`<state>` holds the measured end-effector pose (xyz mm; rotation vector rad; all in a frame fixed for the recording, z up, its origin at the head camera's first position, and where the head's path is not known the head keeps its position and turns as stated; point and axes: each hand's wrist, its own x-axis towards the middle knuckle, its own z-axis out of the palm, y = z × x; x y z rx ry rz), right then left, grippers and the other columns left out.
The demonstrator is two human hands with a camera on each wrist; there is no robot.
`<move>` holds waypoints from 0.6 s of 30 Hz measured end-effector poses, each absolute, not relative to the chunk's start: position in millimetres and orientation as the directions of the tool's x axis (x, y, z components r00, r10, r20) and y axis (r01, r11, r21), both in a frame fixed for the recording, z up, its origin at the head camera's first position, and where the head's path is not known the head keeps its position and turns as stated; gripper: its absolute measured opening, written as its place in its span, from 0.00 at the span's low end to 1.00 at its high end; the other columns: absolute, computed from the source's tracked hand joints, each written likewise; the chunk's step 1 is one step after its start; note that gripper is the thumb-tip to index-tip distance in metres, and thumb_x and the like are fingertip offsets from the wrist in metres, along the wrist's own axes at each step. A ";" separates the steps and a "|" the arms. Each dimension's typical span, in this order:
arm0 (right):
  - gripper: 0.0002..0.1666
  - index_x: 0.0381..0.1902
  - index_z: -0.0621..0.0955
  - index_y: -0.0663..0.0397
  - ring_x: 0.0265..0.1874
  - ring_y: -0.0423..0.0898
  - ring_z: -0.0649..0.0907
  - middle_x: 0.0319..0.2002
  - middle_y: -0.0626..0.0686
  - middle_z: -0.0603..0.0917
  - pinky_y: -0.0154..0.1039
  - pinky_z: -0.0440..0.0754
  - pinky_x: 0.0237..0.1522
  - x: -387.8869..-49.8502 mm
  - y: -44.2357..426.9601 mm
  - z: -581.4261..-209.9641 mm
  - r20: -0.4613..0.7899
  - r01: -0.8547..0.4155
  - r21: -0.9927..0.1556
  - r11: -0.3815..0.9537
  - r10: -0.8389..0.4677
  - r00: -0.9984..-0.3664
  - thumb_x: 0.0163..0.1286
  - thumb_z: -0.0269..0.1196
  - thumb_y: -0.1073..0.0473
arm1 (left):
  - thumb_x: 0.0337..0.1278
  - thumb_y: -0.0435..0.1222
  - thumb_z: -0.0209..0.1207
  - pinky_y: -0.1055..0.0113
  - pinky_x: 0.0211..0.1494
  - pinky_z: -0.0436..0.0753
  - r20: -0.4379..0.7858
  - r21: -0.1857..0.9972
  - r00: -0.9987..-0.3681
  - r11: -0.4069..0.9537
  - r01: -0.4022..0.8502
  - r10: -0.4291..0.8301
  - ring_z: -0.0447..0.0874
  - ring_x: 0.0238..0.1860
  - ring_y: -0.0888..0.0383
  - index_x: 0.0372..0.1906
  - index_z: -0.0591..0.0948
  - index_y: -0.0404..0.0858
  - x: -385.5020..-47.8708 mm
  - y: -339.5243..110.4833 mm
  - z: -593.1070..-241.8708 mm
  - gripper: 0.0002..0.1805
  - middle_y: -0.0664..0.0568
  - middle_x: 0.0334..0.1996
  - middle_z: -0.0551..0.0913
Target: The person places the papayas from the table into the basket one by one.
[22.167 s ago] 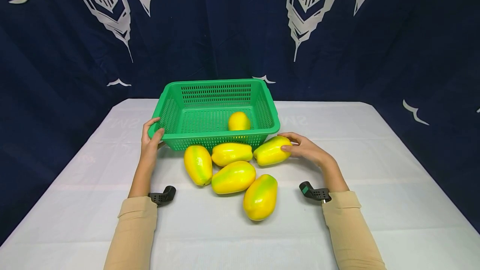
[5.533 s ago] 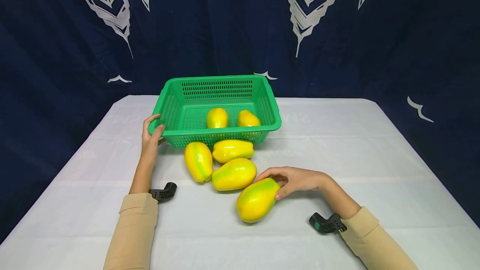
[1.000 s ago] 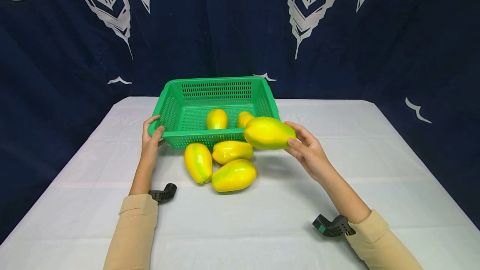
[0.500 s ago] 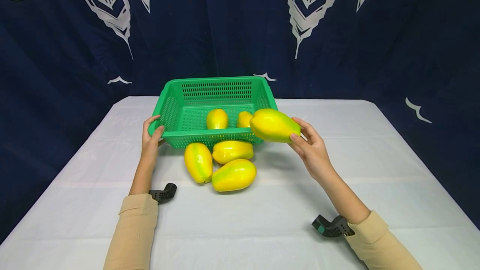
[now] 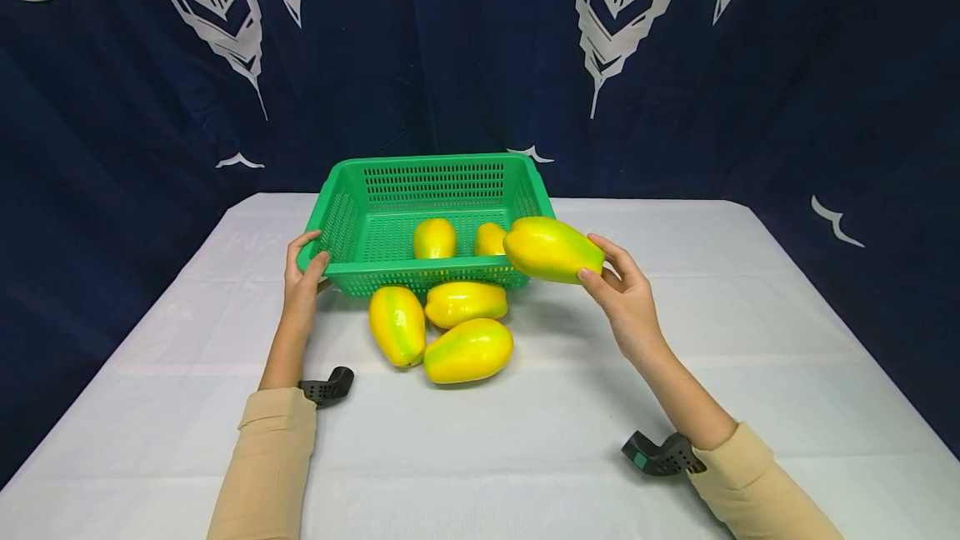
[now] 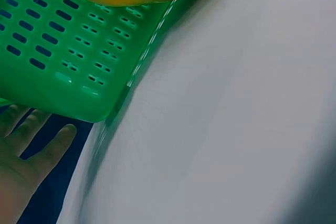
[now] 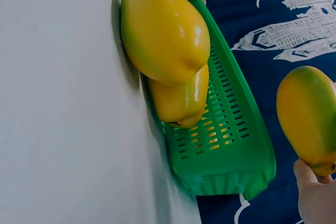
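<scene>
My left hand (image 5: 302,273) grips the near-left corner of a green plastic basket (image 5: 352,272), thumb on the rim. With thumb and fingers, my right hand (image 5: 626,298) holds a papaya (image 5: 553,250) by its greener end. It hangs in the air at the basket's near-right corner, its other end over the rim. Inside the basket lie two more fruits, a left papaya (image 5: 435,238) and a right papaya (image 5: 490,240), the latter partly hidden. The right wrist view shows the held papaya (image 7: 310,116) apart from the basket (image 7: 226,166).
Before the basket, on the white-covered table (image 5: 480,457), lie three papayas: an upright one (image 5: 397,327), one along the basket wall (image 5: 466,304) and a nearer one (image 5: 468,351). A dark blue printed curtain (image 5: 450,65) hangs behind the table.
Since 22.2 s ago, a second papaya has come into the basket. Since 5.5 s ago, my right hand has lifted another papaya off the table; it is now slightly higher and farther right than 1.0 s ago.
</scene>
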<state>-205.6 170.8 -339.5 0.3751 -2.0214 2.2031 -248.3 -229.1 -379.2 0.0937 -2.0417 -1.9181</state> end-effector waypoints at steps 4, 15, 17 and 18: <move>0.30 0.64 0.65 0.52 0.50 0.34 0.75 0.56 0.43 0.68 0.23 0.74 0.49 -205.9 170.7 -340.6 0.284 -0.281 -0.958 -0.056 -0.050 -0.958 0.64 0.58 0.61 | 0.63 0.40 0.44 0.64 0.47 0.70 0.198 0.980 -0.942 0.085 0.182 -0.272 0.65 0.49 0.56 0.63 0.61 0.51 -247.9 -229.1 -378.7 0.23 0.49 0.61 0.58; 0.29 0.63 0.67 0.50 0.51 0.34 0.75 0.58 0.43 0.67 0.23 0.74 0.48 -204.3 169.6 -339.4 0.306 -0.305 -0.952 -0.026 -0.011 -0.952 0.64 0.58 0.61 | 0.62 0.41 0.45 0.63 0.47 0.69 0.202 0.979 -0.941 0.085 0.186 -0.271 0.64 0.50 0.56 0.64 0.60 0.49 -246.9 -228.5 -377.6 0.24 0.48 0.62 0.58; 0.28 0.63 0.67 0.50 0.52 0.34 0.74 0.58 0.43 0.67 0.23 0.74 0.48 -204.1 169.6 -339.3 0.313 -0.313 -0.950 -0.024 -0.012 -0.950 0.64 0.58 0.61 | 0.62 0.41 0.45 0.64 0.47 0.70 0.201 0.979 -0.940 0.093 0.182 -0.274 0.64 0.50 0.56 0.63 0.61 0.51 -247.4 -228.8 -378.2 0.23 0.48 0.62 0.58; 0.28 0.63 0.67 0.51 0.52 0.34 0.74 0.58 0.43 0.66 0.23 0.74 0.48 -204.0 169.5 -339.2 0.319 -0.318 -0.948 -0.022 -0.012 -0.948 0.64 0.58 0.62 | 0.62 0.41 0.45 0.63 0.47 0.70 0.201 0.979 -0.941 0.093 0.182 -0.273 0.64 0.51 0.56 0.63 0.61 0.50 -247.3 -228.8 -378.2 0.23 0.49 0.62 0.57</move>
